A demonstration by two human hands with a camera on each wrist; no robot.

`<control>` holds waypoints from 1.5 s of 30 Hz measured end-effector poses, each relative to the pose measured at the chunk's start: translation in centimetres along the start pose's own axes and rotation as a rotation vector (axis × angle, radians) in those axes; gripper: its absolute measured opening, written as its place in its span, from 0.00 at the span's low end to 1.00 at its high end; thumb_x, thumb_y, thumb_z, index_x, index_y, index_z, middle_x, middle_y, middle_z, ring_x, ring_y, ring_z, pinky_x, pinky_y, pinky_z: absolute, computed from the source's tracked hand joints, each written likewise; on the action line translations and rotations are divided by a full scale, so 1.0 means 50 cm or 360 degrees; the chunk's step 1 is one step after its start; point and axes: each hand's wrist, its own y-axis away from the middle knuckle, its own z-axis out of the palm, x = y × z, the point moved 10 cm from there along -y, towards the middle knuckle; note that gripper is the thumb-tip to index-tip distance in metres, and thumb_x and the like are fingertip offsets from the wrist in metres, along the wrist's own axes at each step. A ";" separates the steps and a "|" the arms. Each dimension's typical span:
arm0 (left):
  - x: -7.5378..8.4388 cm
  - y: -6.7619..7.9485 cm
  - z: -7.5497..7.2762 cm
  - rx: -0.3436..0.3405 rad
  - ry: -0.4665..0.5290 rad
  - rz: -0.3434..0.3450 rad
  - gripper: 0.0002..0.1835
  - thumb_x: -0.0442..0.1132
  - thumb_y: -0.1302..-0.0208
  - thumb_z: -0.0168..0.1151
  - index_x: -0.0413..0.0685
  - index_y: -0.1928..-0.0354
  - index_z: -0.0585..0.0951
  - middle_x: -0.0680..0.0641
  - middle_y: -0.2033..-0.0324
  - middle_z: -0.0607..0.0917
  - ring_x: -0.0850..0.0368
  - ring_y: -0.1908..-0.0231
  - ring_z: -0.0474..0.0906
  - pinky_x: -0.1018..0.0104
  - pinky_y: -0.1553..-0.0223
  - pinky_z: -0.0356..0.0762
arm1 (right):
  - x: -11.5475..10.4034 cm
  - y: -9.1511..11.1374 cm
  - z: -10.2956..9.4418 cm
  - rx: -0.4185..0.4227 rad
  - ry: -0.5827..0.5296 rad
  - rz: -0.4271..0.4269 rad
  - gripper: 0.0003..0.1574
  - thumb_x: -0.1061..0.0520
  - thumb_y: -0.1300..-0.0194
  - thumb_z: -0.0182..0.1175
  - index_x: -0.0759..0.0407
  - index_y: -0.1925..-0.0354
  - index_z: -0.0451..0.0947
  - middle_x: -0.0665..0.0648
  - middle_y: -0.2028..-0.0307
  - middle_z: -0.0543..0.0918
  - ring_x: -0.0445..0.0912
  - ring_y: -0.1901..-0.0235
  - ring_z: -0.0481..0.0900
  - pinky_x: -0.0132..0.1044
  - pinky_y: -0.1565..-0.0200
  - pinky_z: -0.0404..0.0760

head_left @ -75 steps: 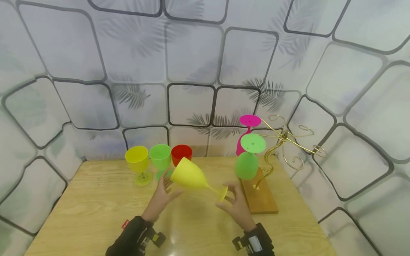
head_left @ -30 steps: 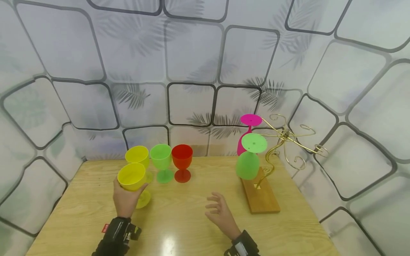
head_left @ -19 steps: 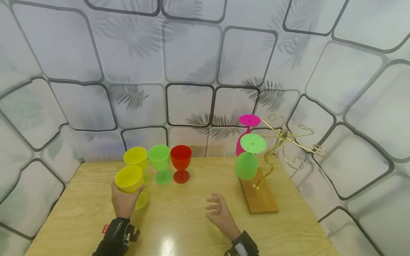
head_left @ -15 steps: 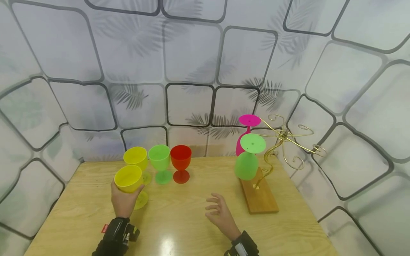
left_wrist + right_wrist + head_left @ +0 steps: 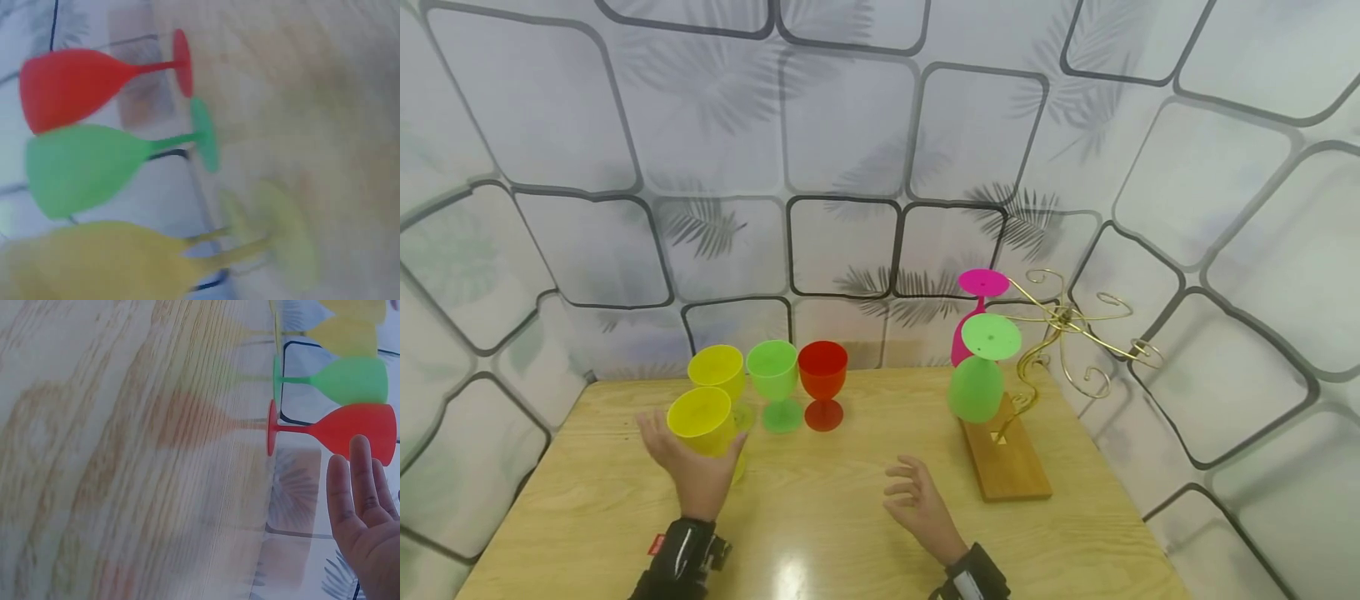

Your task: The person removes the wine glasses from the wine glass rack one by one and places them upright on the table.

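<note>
Front yellow goblet [image 5: 700, 414]: standing. Left hand [image 5: 691, 475]: beside it, fingers spread. Right hand [image 5: 925, 507]: fingers loosely bent. Inverted goblets [image 5: 976, 390], on rack [image 5: 1015, 464]: two; upright goblets [image 5: 823, 368], off: four.

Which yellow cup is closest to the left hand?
The front yellow cup: the left hand is just beside it. The other yellow cup stands farther back, partly hidden behind it.

The black left cuff [image 5: 682, 550] has a red tab [image 5: 657, 544], the black right cuff [image 5: 987, 570] a pale patch [image 5: 968, 586]
</note>
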 end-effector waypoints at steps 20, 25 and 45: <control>0.202 0.288 0.252 -0.1836 -0.0173 0.0692 0.30 0.46 0.43 0.65 0.55 0.38 0.69 0.49 0.39 0.73 0.52 0.41 0.73 0.52 0.43 0.75 | -0.379 0.071 -0.064 -0.0571 0.0980 -0.1071 0.31 0.61 0.44 0.65 0.63 0.43 0.67 0.57 0.55 0.80 0.46 0.58 0.80 0.32 0.55 0.82; 0.205 0.297 0.249 -0.1869 -0.0191 0.0697 0.27 0.47 0.42 0.62 0.54 0.40 0.71 0.48 0.41 0.74 0.52 0.42 0.74 0.53 0.43 0.75 | -0.592 0.078 -0.136 -0.0501 0.1460 -0.1320 0.28 0.57 0.49 0.69 0.60 0.49 0.74 0.52 0.56 0.83 0.42 0.59 0.80 0.34 0.55 0.82; 0.187 0.297 0.237 -0.1869 -0.0191 0.0586 0.28 0.47 0.40 0.61 0.54 0.38 0.68 0.53 0.43 0.75 0.56 0.44 0.75 0.56 0.44 0.77 | -0.507 -0.184 -0.245 -0.0903 0.2031 -0.0488 0.40 0.53 0.58 0.75 0.52 0.45 0.72 0.57 0.47 0.78 0.55 0.47 0.74 0.55 0.47 0.77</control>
